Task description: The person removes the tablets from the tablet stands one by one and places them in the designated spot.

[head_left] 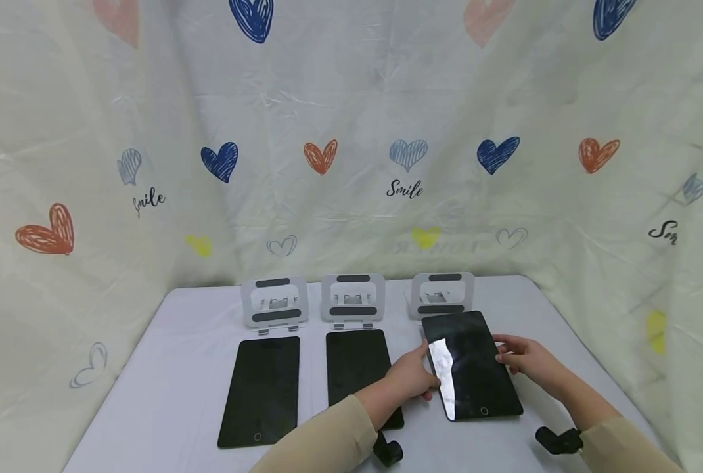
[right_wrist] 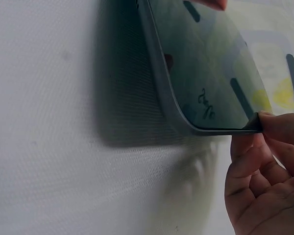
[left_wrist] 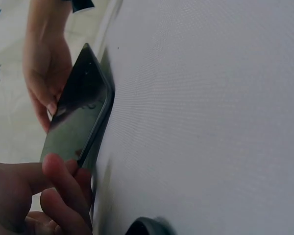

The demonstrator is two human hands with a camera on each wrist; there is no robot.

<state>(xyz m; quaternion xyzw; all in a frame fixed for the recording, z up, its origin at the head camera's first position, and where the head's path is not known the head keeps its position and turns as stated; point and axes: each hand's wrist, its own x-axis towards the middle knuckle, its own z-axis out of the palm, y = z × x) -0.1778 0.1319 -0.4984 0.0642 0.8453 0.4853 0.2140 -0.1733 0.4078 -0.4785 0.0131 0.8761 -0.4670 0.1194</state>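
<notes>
Between my two hands is a black tablet [head_left: 476,368], its screen facing up and its round button at the near end. My left hand [head_left: 410,376] grips its left edge, thumb toward the near side. On the opposite edge, my right hand [head_left: 529,360] pinches it between thumb and fingers. The right wrist view shows the tablet [right_wrist: 201,73] tilted, with a shadow under its near edge on the cloth. Its far end is in front of the right-hand grey-and-white folding stand [head_left: 440,309]; whether they touch I cannot tell.
Two more black tablets lie flat, one on the left [head_left: 263,387] and one in the middle [head_left: 357,361], partly behind my left arm. Behind them are a left stand [head_left: 276,316] and a middle stand [head_left: 353,311]. A heart-printed curtain [head_left: 351,217] hangs beyond the white table [head_left: 168,368].
</notes>
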